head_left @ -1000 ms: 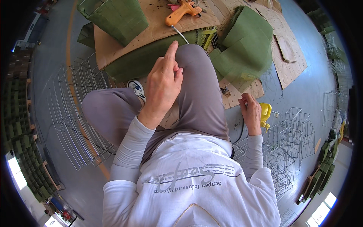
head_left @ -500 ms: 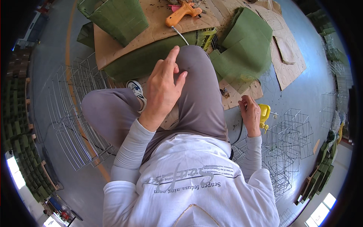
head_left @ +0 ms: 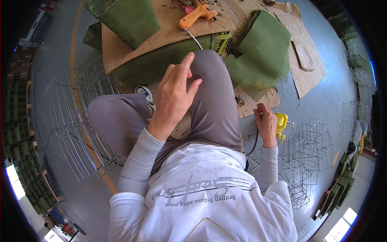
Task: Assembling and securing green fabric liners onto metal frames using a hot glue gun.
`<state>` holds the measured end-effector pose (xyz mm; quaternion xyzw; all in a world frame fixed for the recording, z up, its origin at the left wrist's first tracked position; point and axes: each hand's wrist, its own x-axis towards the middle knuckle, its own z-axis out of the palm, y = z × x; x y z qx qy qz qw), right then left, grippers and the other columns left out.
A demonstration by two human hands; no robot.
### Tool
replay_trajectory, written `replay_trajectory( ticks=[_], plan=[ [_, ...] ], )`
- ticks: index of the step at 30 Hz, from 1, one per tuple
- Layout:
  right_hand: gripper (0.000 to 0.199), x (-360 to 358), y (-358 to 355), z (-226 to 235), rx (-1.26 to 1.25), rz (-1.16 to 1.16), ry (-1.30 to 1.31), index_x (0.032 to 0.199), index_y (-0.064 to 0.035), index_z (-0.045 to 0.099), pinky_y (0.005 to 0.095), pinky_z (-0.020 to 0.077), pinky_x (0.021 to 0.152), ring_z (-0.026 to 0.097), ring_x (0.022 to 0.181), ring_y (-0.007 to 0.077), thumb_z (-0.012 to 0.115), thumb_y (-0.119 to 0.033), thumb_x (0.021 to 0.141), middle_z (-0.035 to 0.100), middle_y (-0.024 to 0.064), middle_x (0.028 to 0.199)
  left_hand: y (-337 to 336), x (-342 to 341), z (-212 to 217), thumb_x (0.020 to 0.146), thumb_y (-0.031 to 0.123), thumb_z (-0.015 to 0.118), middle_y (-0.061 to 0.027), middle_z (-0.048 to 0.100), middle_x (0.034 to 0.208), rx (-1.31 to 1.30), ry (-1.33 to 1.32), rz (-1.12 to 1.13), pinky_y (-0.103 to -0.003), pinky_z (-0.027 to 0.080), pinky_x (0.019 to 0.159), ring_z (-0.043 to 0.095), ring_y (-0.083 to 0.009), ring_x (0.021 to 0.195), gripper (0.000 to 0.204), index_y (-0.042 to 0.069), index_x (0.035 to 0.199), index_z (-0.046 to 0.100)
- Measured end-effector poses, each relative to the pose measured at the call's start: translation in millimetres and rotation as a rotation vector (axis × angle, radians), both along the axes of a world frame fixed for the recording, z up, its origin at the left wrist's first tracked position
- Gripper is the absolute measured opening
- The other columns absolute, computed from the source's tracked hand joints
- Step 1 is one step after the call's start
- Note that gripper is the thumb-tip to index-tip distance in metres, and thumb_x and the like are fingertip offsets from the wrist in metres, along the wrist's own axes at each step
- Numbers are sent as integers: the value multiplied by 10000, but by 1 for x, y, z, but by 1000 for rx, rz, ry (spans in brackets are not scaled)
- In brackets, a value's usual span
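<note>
My left hand (head_left: 172, 97) is raised above my lap, index finger stretched out and thumb apart, with nothing in it. Beyond its fingertips, an orange glue gun (head_left: 195, 17) with a pale cord lies on a cardboard-topped work surface (head_left: 169, 34). My right hand (head_left: 266, 126) hangs beside my right thigh; its fingers are loosely bent and no held thing shows. Close to its outer side is a yellow plastic object (head_left: 281, 126), partly hidden by the hand. A folded green fabric piece (head_left: 262, 52) sits past my right knee, and a green fabric box shape (head_left: 128, 22) stands at the far left.
Wire frames (head_left: 80, 125) stand on the floor to my left, and more wire frames (head_left: 308, 149) are on the right. Flat cardboard (head_left: 304, 76) lies at the far right. Stacked green pieces (head_left: 20, 149) line the left edge.
My left hand has shifted very slightly and its fingertips sit a little lower. The right hand stays in nearly the same place. Nothing was taken hold of or let go.
</note>
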<state>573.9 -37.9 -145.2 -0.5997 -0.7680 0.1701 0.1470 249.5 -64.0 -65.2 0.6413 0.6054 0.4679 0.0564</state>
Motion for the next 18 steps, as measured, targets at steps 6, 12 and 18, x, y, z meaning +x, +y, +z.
replay_trajectory(
  ticks=[6,12,18],
  plan=[
    [169,5,-2,-3,24,6,-6,999,-51,617,379,499,683,665,787,275,689,-123,864,667,105,879,11,-24,-14,769,-78,737,-69,585,832,-51,121,110,-314,528,694,587,-179,736,605,47,1332,553],
    [160,-1,5,-5,-2,11,6,989,-60,615,400,501,684,662,804,304,688,-132,865,666,114,880,1,-12,4,717,-31,804,-74,581,822,41,64,-12,-323,517,667,592,-200,727,652,50,1318,563],
    [140,5,2,-6,37,0,-19,950,-64,614,441,491,688,645,817,359,689,-110,840,661,143,866,7,-6,4,769,-3,730,-113,557,820,58,345,-86,-396,488,738,556,-281,790,586,-45,1315,520]
  ],
)
